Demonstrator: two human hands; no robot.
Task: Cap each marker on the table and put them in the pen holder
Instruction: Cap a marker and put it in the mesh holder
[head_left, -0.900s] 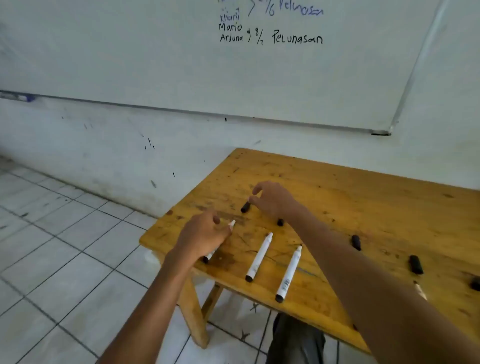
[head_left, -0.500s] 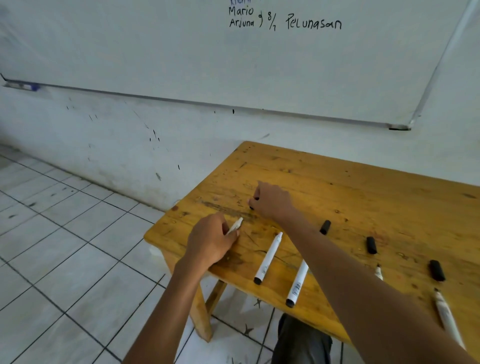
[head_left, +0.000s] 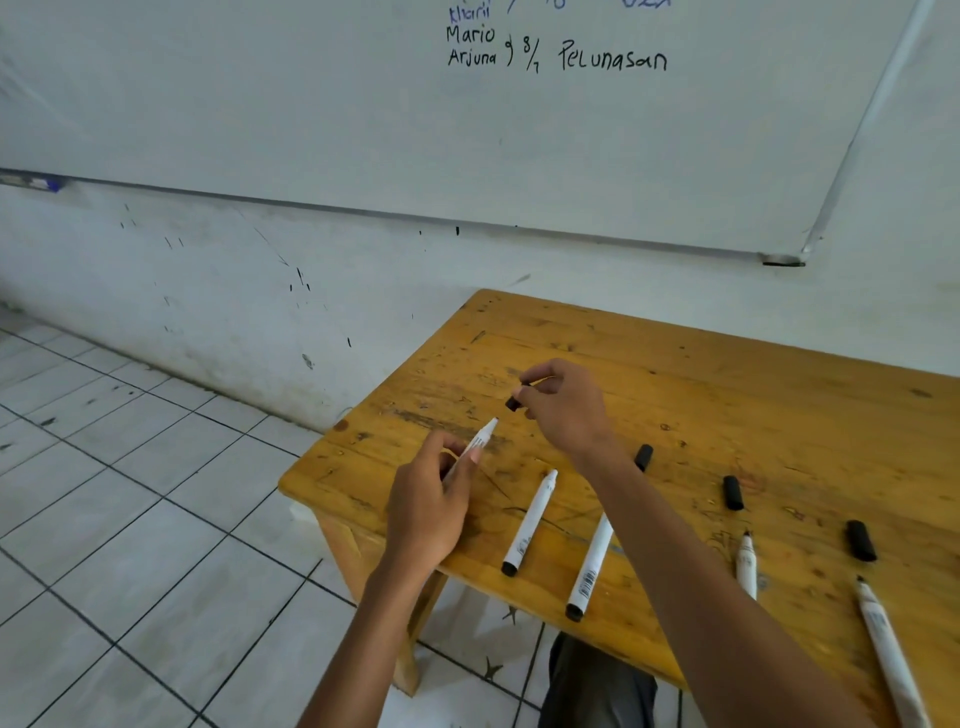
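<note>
Left hand (head_left: 423, 512) fingers pinch marker (head_left: 475, 442) mid-barrel | right hand (head_left: 563, 410) fingers nip cap (head_left: 512, 402) | I judge both light, stiff, slick: hold barrel near tip.

Table (head_left: 727, 395): wood, yellow-orange varnish, semi-gloss but worn; top scratched, stained, w/ dark scuffs and pen marks, plank seams visible. Markers: smooth white plastic barrels, slight sheen, e.g. the held marker (head_left: 480, 441) and a lying marker (head_left: 530, 522) w/ black plastic end plug; printed label/barcode on another marker (head_left: 589, 571). Caps: black plastic, matt-ish, e.g. the held cap (head_left: 512, 403) and a loose cap (head_left: 733, 492). Whiteboard (head_left: 311, 104): smooth, faintly glossy, w/ thin metal-looking frame edge. Wall (head_left: 208, 291): painted plaster, matt, scuffed and speckled. Floor (head_left: 130, 519): white glazed tiles, mild shine, dark grout. Trouser cloth (head_left: 597, 691): grey woven fabric, matt.
</note>
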